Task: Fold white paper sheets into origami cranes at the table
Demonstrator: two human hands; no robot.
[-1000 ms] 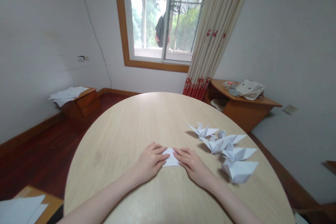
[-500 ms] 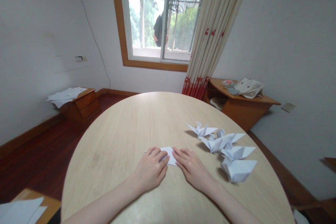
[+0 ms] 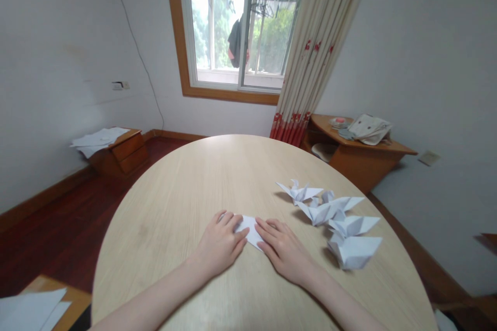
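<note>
Head view. Round pale wooden table, seen from the near edge. Both bare forearms reach in from below.

Left hand: flat, palm down, fingers extended and close together, pressing on the left part of a small folded white paper. Right hand: also flat, palm down, fingers together, pressing the paper's right edge. Neither hand grips; both lie on top. The fingertips of the two hands nearly meet over the sheet. The paper lies flat on the table near the front centre, mostly covered by the hands, with only a small white patch showing between them.

Right of the right hand, on the same table: a cluster of folded white paper birds, close together, some touching; the nearest one sits just beside the right wrist.

Room: low wooden cabinet at left wall with loose white sheets stacked on its top. Corner desk at right carries a cloth bag and a small round item, too small to identify. Window and curtain behind.
</note>
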